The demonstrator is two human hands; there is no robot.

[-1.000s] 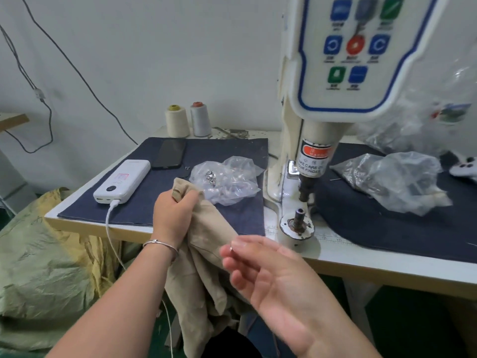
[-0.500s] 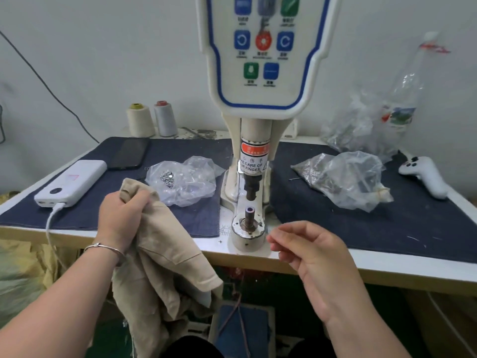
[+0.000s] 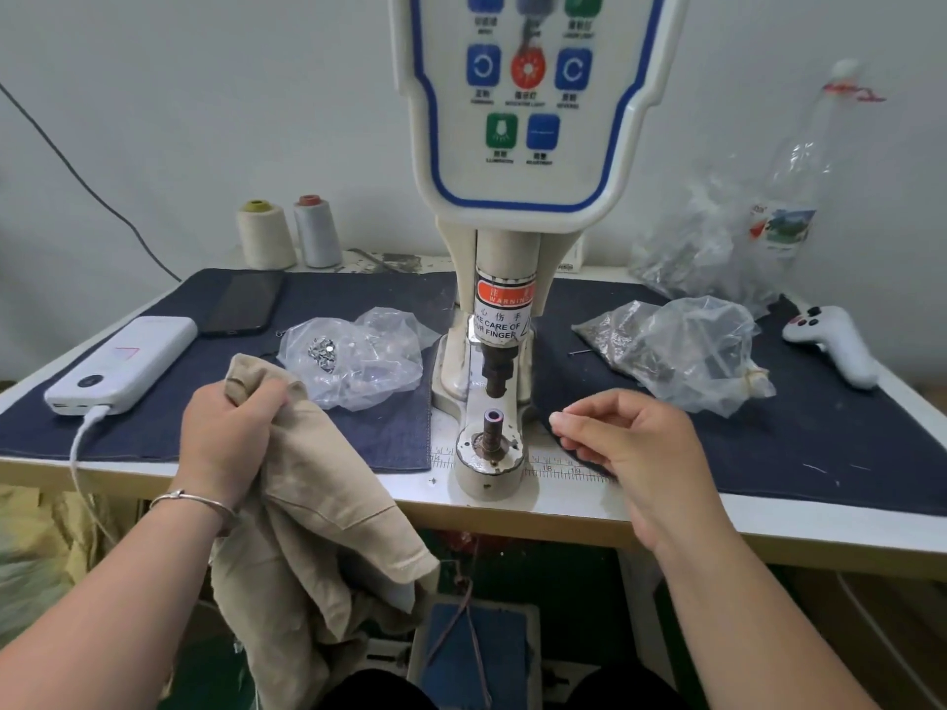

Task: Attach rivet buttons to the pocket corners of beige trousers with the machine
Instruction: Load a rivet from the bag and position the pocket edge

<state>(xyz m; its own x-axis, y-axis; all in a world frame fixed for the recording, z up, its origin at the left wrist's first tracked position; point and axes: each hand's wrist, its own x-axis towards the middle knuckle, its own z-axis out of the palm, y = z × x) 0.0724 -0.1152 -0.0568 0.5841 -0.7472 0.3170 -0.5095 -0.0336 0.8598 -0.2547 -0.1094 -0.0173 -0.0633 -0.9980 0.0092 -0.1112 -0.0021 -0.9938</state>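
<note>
Head view, near to far: left hand (image 3: 225,433) grips a bunched corner of the beige trousers (image 3: 317,545), fingers curled tight round the cloth; rest of the trousers hangs off the front edge of the table (image 3: 768,525), left of the machine (image 3: 507,279). Right hand (image 3: 635,453) hovers just right of the machine's lower post (image 3: 493,427), fingers curled in, thumb against fingertips; whether it pinches anything is too small to tell. Post stands upright on its round base, with the upper punch directly above it and apart from it; nothing lies between them. Dark cloth mats (image 3: 799,443) cover the table on both sides of the machine. On the left mat: a white power bank (image 3: 120,366) with a cable plugged in, a dark phone (image 3: 243,302) behind it, and a clear plastic bag (image 3: 358,356) with small shiny metal pieces inside. On the right mat: a second clear bag (image 3: 681,351) holding dark small parts, and a white handheld controller (image 3: 832,343). Further back, two thread cones (image 3: 287,233) stand side by side by the wall, and more crumpled clear bags (image 3: 717,238) sit at back right, contents unclear.
</note>
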